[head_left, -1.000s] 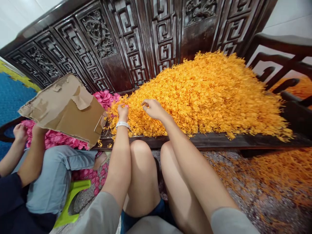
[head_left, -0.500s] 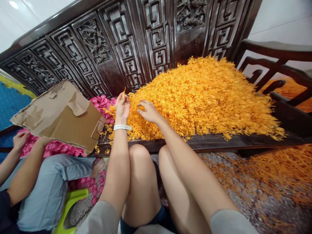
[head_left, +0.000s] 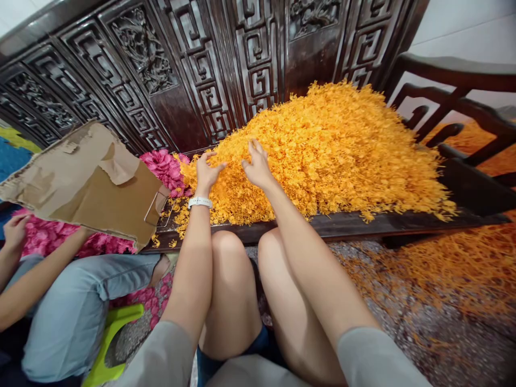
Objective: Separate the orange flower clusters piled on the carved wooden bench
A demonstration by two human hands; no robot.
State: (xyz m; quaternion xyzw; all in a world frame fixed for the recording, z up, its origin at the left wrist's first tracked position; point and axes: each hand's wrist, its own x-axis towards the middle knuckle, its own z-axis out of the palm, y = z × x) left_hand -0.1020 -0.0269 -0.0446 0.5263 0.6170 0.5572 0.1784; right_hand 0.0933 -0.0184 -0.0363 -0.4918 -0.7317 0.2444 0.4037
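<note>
A large heap of small orange flower-like pieces (head_left: 322, 150) lies on a dark wooden bench (head_left: 342, 228). My left hand (head_left: 207, 174), with a white band (head_left: 200, 202) at the wrist, is over the heap's left end. Its fingers are curved and its thumb stands apart, with nothing visible between them. To the right, my right hand (head_left: 258, 165) hovers at the heap's surface with fingers spread and slightly blurred. Whether its fingertips touch the pieces, I cannot tell.
A torn cardboard piece (head_left: 80, 183) leans on the bench at left, by a bent wire (head_left: 152, 207) and pink flowers (head_left: 163, 169). A co-worker's jeans (head_left: 76, 306) and hands are beside a green stool (head_left: 107, 344). Orange strands (head_left: 455, 269) cover the floor at right.
My left hand has turned over and opened from a pinch on a thin orange piece, which no longer shows in it. My right hand has moved right and up over the heap.
</note>
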